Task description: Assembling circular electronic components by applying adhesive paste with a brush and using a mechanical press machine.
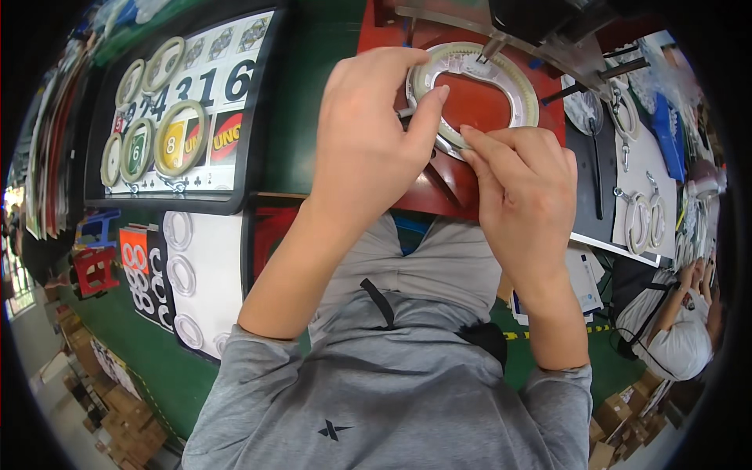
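Note:
A large pale ring, glossy and whitish with a ribbed band and a wavy inner opening, lies on a red work surface under a machine. My left hand is closed about its left rim, the thumb bent over the near left part and the fingertips on the far left edge. My right hand pinches the ring's near rim between thumb and forefinger; whether something small sits in that pinch is hidden. Just below the fingertips, a dark rod crosses the red surface.
The machine's metal parts overhang the ring, with a dark bar jutting right. At left a black-framed tray carries several pale rings over printed cards. More rings with small chains lie on a board at right. Another person sits far right.

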`<state>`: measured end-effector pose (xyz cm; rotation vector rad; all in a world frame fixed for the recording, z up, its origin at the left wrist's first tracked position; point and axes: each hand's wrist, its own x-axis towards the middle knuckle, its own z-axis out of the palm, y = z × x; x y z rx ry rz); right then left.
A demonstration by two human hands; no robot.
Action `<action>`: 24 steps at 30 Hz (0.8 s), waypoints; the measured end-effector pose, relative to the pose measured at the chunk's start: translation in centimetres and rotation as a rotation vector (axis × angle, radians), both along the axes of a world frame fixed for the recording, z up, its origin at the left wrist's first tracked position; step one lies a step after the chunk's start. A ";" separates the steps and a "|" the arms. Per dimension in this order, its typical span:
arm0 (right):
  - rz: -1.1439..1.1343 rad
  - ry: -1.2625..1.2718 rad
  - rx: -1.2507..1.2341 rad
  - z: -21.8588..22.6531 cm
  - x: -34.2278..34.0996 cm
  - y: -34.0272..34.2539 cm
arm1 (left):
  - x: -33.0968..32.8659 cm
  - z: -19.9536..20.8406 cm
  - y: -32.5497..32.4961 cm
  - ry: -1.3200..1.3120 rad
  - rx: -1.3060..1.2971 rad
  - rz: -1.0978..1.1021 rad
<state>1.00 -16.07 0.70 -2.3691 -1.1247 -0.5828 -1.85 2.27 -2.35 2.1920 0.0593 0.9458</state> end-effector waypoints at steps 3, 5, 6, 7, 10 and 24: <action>0.015 0.001 -0.006 -0.1 0.1 -0.1 | 0.3 -0.5 -0.2 -0.022 -0.055 -0.038; 0.050 -0.033 -0.039 -0.3 0.4 -0.3 | 0.4 -0.7 -0.5 -0.008 -0.152 -0.041; 0.055 -0.029 -0.037 -0.3 0.6 -0.5 | 0.5 -0.8 -0.7 0.016 -0.243 -0.045; 0.073 -0.040 -0.064 -0.3 0.8 -0.7 | 0.5 -0.9 -0.8 0.040 -0.334 -0.048; 0.108 -0.020 -0.103 -0.2 0.9 -0.5 | 0.5 -1.4 -0.6 0.008 -0.332 -0.035; -0.110 0.118 -0.110 -1.6 4.6 0.7 | 1.4 -0.7 0.1 -0.003 -0.092 0.000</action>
